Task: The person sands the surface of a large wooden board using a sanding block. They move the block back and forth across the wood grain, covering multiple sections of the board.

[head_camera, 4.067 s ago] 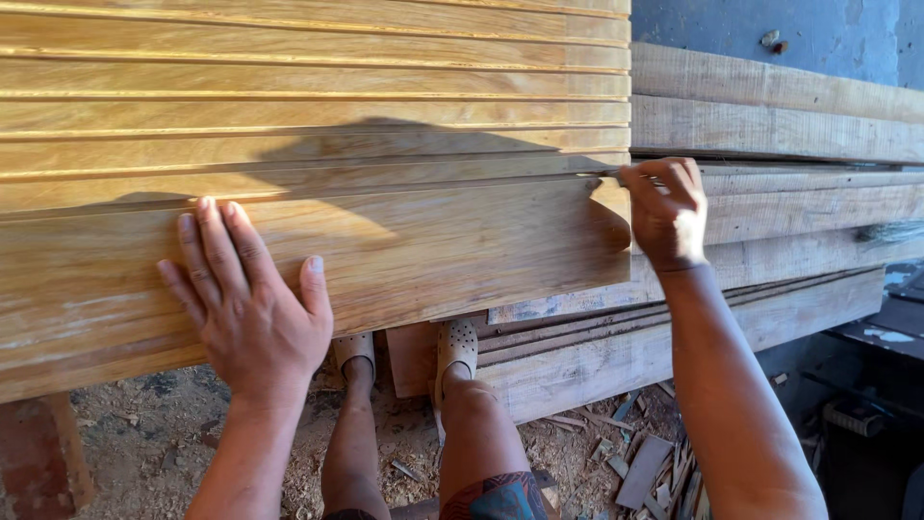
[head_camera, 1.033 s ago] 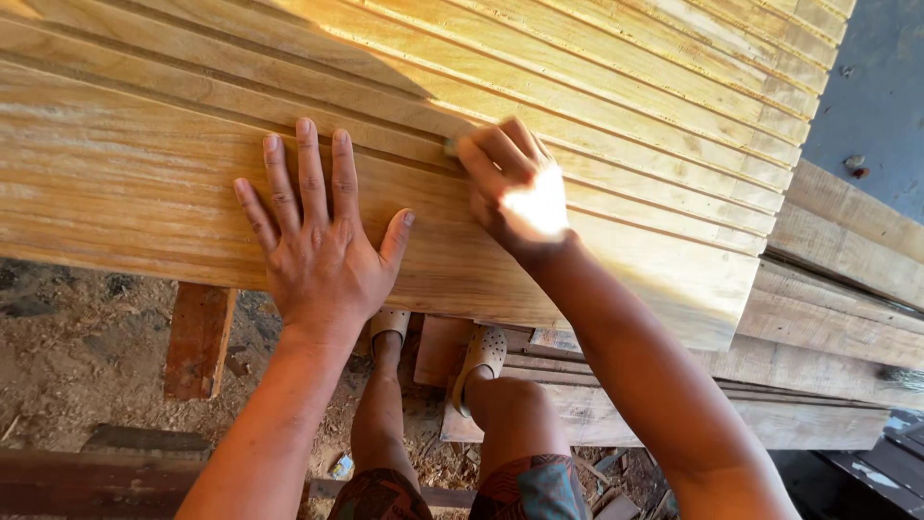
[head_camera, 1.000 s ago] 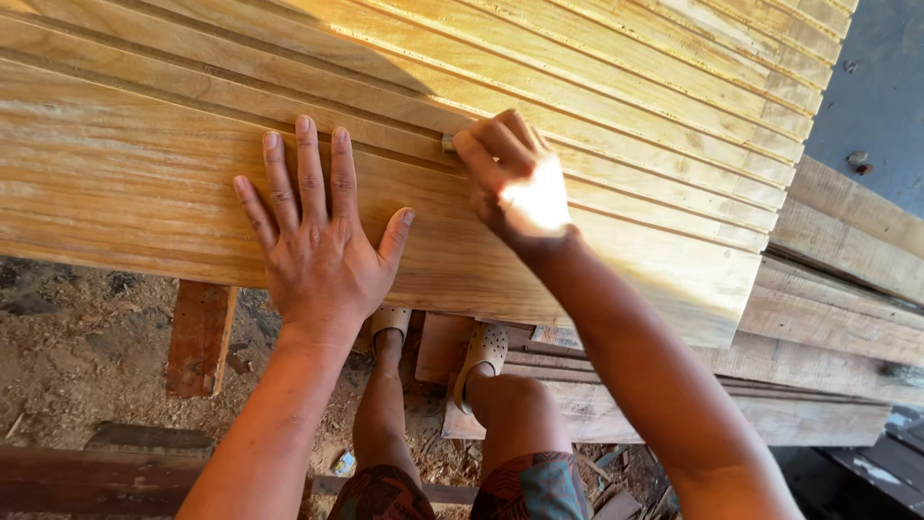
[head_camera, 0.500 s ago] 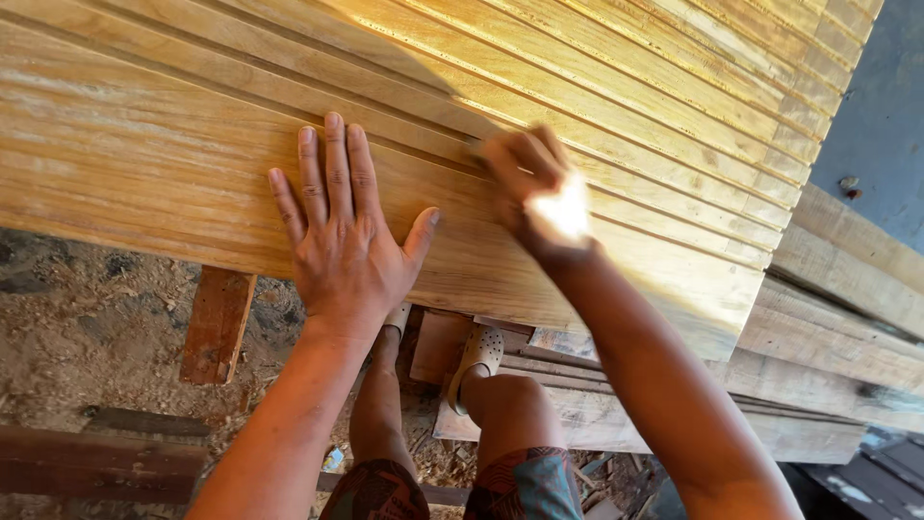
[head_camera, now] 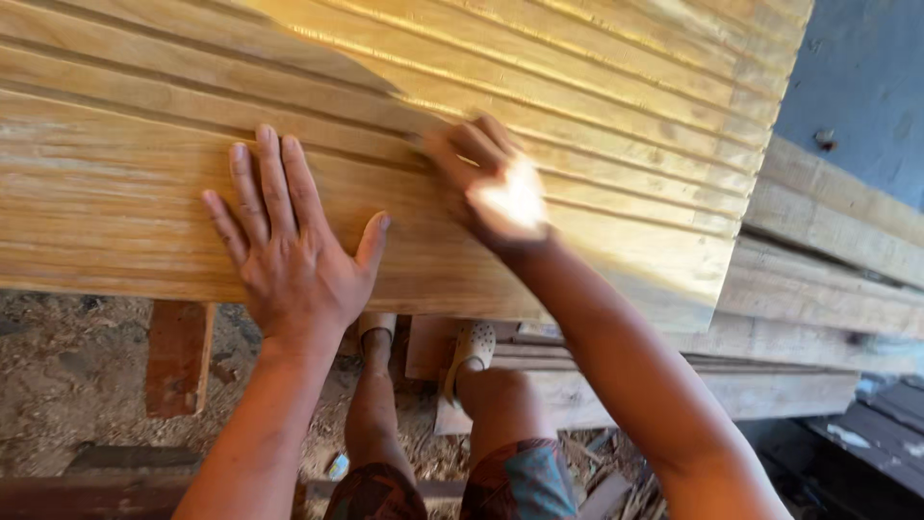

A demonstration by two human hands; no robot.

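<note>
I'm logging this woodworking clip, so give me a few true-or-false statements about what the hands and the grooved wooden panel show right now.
1. The left hand lies flat, fingers spread, on the grooved yellow-brown wooden panel. True.
2. The right hand hangs off the panel. False: it presses on a groove, blurred.
3. The ground below is tiled. False: dirt and wood scraps.
4. Grey planks are stacked to the right. True.

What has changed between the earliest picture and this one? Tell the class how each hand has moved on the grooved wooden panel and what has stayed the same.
The right hand has come from the panel's far right end along the groove towards the middle, and now lies close beside the left hand. It is blurred, fingers bent at the groove. The left hand stays pressed flat, fingers spread, on the grooved wooden panel, which still rests in place.
</note>
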